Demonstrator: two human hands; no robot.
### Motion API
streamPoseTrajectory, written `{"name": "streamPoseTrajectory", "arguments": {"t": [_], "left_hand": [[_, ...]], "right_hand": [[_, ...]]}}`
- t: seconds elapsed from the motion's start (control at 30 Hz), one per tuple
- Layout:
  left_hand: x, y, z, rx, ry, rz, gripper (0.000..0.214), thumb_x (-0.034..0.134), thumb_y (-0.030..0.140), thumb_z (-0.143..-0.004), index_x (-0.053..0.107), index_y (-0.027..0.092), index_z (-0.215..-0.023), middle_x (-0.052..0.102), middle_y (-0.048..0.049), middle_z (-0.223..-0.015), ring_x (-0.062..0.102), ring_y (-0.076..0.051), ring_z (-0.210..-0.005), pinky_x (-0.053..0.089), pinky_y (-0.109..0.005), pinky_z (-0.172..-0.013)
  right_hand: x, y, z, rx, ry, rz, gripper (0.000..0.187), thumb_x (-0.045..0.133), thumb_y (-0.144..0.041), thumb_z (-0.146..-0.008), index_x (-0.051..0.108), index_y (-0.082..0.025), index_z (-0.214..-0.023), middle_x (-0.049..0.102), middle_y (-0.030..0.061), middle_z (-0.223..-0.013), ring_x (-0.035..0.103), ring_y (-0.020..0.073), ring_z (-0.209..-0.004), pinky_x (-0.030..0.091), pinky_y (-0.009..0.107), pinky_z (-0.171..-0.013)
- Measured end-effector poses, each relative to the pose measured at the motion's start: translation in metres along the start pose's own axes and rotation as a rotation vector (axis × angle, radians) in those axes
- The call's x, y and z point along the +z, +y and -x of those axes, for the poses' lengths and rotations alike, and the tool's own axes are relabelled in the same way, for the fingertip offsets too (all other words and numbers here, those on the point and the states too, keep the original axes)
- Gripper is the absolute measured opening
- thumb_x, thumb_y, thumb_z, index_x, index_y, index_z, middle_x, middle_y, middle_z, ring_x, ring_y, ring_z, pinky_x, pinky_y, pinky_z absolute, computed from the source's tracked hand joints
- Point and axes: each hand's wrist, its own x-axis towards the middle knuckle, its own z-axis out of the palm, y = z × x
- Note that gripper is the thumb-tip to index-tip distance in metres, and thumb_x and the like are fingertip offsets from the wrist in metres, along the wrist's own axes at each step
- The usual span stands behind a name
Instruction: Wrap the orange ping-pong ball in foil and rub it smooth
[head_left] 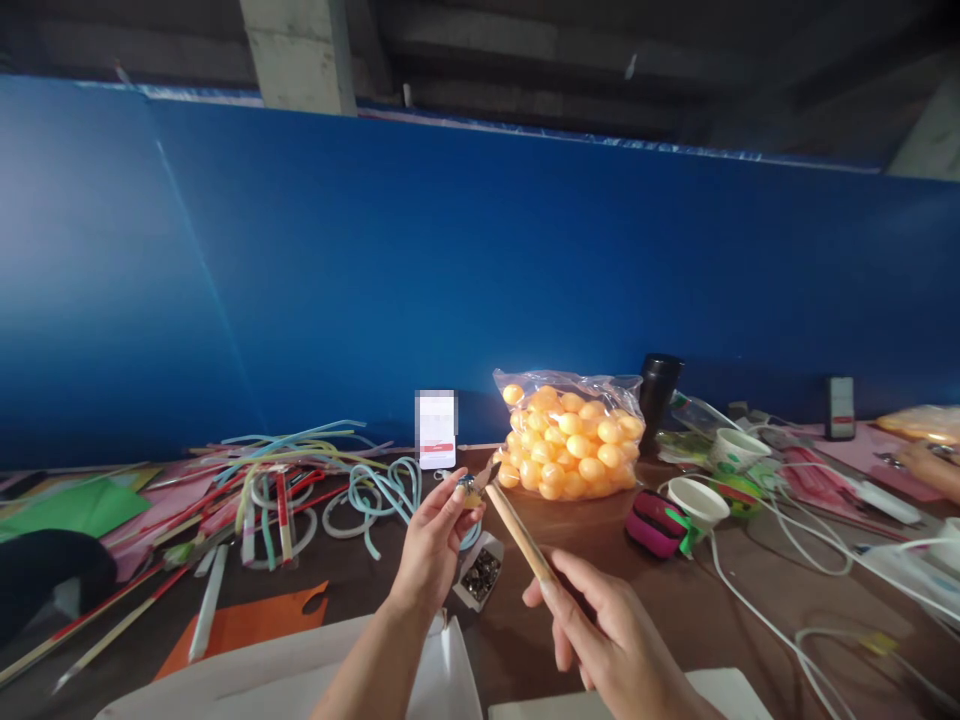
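My left hand (431,545) pinches a small rounded piece (469,492) between thumb and fingers. Its top looks dark and shiny, its underside yellow; its exact kind is unclear. My right hand (600,625) is wrapped around a tool with a light wooden handle (519,532). The dark, narrow end of this tool points up and left, close beside the piece in my left hand; I cannot tell if they touch. Just below, between my hands, stands a small open white box (459,590) of shiny metal bits that look like thumbtacks.
A clear bag of orange balls (574,445) stands behind, beside a black bottle (661,395) and an upright phone (437,430). Coiled tubes (375,495) and sticks clutter the left. Paper cups (697,500), a purple pouch (654,523) and white cables lie right. Another person's hand (934,468) shows far right.
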Motion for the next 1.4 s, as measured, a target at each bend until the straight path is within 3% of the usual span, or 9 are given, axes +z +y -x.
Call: {"name": "streamPoseTrajectory", "arguments": {"t": [0.37,0.7,0.9,1.1,1.27,1.4], "left_hand": [[0.0,0.0,-0.003,-0.039,0.066,0.173,0.024,0.067,0.026,-0.082,0.069,0.013,-0.102,0.071,-0.0085,-0.095,0.067,-0.016,-0.085,0.056,-0.026,-0.077],[0.0,0.001,0.0,-0.016,0.017,0.123,0.035,0.071,0.024,-0.079,0.066,0.016,-0.113,0.071,-0.0077,-0.1,0.067,-0.012,-0.078,0.054,-0.023,-0.075],[0.002,0.002,0.003,-0.039,0.027,0.04,0.042,0.073,0.03,-0.077,0.064,0.019,-0.117,0.072,-0.0069,-0.094,0.067,-0.013,-0.079,0.053,-0.023,-0.073],[0.001,0.0,0.002,-0.035,0.039,-0.03,0.041,0.074,0.033,-0.076,0.066,0.019,-0.113,0.07,-0.0048,-0.089,0.065,-0.011,-0.073,0.051,-0.022,-0.071],[0.002,0.001,0.002,-0.02,0.059,-0.047,0.039,0.075,0.033,-0.074,0.067,0.018,-0.11,0.068,-0.0034,-0.084,0.063,-0.01,-0.07,0.05,-0.021,-0.068],[0.003,0.002,0.003,-0.015,0.06,-0.052,0.041,0.076,0.033,-0.072,0.067,0.018,-0.109,0.069,-0.0038,-0.085,0.063,-0.01,-0.07,0.05,-0.022,-0.07]], "right_hand": [[-0.006,0.0,0.004,0.002,0.062,-0.036,0.045,0.045,-0.057,-0.093,0.064,-0.016,-0.092,0.053,-0.0033,-0.048,0.043,0.0092,-0.038,0.036,0.018,-0.038],[0.0,-0.001,0.004,-0.031,-0.01,-0.002,0.042,0.045,-0.053,-0.094,0.062,-0.016,-0.103,0.053,-0.0044,-0.048,0.05,0.0105,-0.039,0.036,0.018,-0.037],[0.003,0.001,0.003,-0.051,-0.025,0.046,0.041,0.044,-0.052,-0.095,0.064,-0.017,-0.093,0.053,-0.0047,-0.046,0.049,0.0102,-0.037,0.037,0.018,-0.038],[0.005,0.002,0.0,-0.072,-0.002,0.049,0.042,0.043,-0.051,-0.095,0.063,-0.016,-0.109,0.07,0.0049,-0.081,0.057,0.0096,-0.042,0.045,0.021,-0.043],[0.003,0.003,0.002,-0.042,0.013,0.022,0.044,0.044,-0.052,-0.095,0.062,-0.016,-0.111,0.055,-0.0042,-0.049,0.052,0.0114,-0.038,0.038,0.019,-0.036],[0.003,0.003,0.002,-0.048,0.016,0.033,0.046,0.043,-0.053,-0.095,0.063,-0.016,-0.111,0.056,-0.0035,-0.05,0.053,0.0116,-0.038,0.039,0.019,-0.036]]}}
